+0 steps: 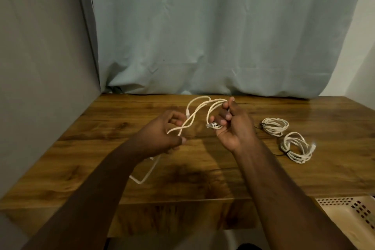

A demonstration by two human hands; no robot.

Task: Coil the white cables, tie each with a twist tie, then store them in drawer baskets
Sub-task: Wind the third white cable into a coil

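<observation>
The white cable (pixel 197 111) is held above the wooden table (pixel 263 178), loops gathered in the curled right hand (pixel 233 126) so the coil keeps its shape. The trailing length is pinched and fed by the left hand (pixel 164 134). Two tied coils (pixel 276 126) (pixel 296 147) are parked right, done. The tail is hidden under the left forearm. The drawer basket (pixel 353 215) is cropped at the corner.

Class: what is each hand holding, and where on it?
Both hold one white cable: right hand grips the gathered loops, left hand the loose length.
</observation>
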